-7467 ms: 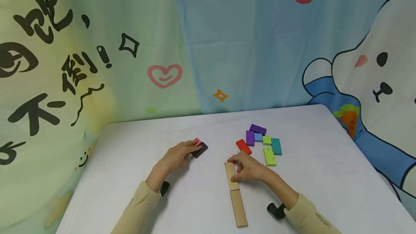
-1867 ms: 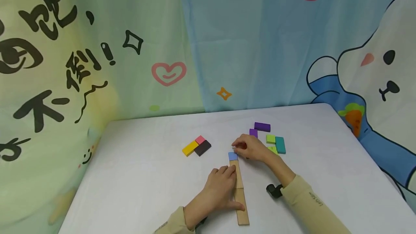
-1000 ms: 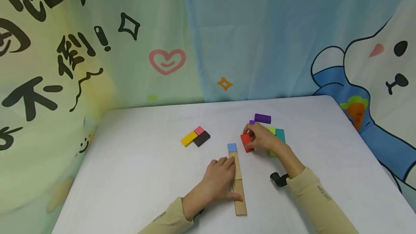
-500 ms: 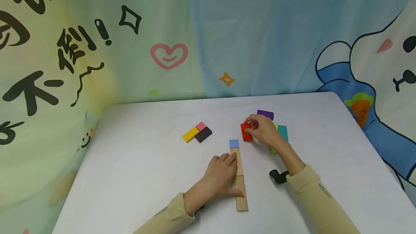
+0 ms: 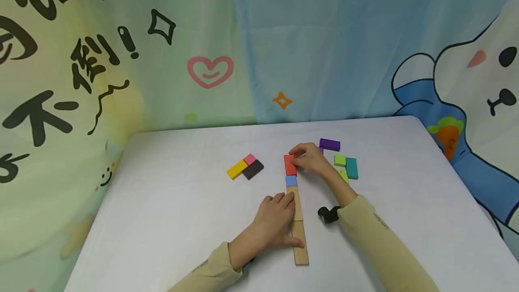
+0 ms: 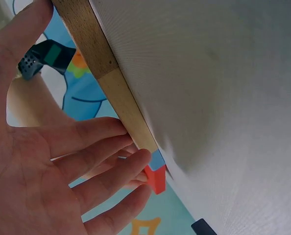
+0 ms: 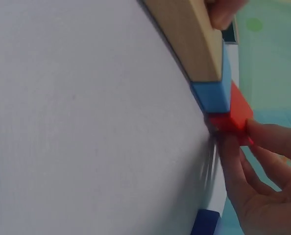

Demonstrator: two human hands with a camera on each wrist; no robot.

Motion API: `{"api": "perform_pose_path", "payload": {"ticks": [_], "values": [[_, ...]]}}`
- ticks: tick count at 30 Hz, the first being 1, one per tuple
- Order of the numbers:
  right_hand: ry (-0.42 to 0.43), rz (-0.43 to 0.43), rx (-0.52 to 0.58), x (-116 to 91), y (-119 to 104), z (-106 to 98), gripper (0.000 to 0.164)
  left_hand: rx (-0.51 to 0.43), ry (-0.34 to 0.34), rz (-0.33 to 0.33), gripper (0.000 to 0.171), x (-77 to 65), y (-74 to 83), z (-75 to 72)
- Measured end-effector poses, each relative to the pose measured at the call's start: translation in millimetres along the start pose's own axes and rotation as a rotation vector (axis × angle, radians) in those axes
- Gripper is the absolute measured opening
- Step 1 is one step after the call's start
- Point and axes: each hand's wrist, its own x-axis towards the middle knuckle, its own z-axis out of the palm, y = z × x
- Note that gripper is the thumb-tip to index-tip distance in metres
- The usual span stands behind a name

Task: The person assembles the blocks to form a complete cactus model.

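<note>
Two plain wooden blocks lie end to end in a line, a far one (image 5: 299,211) and a near one (image 5: 301,256). Their far end carries on into a small blue block (image 5: 291,180). My left hand (image 5: 273,222) rests along them with long, extended fingers, fingertips on the far one and thumb on the near one. Between thumb and fingertips my right hand (image 5: 312,159) pinches a red block (image 5: 289,165), placed lengthwise at the blue block's far end. In the right wrist view the red block (image 7: 240,110) sits right at the blue block (image 7: 211,95).
Left of the line, a yellow block (image 5: 237,169), a pink block (image 5: 250,159) and a dark block (image 5: 253,170) form a cluster. Beyond my right hand lie a purple block (image 5: 330,144), a teal block (image 5: 352,168) and a green block (image 5: 339,160); other blocks there are partly hidden.
The blue block came to the wooden line's far end. My right hand then picked up the red block and carried it left to the blue one. My left hand moved from the dark block onto the wood.
</note>
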Motion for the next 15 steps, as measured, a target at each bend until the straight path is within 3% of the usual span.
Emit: {"api": "perform_pose_path", "payload": {"ticks": [4, 15], "values": [[-0.037, 0.016, -0.006, 2.3, -1.4, 2.5, 0.026, 0.009, 0.006, 0.000, 0.106, 0.5, 0.3, -0.8], [-0.052, -0.047, -0.060, 4.6, 0.5, 7.1, 0.022, 0.030, 0.016, 0.003, 0.106, 0.7, 0.2, -1.1]]}}
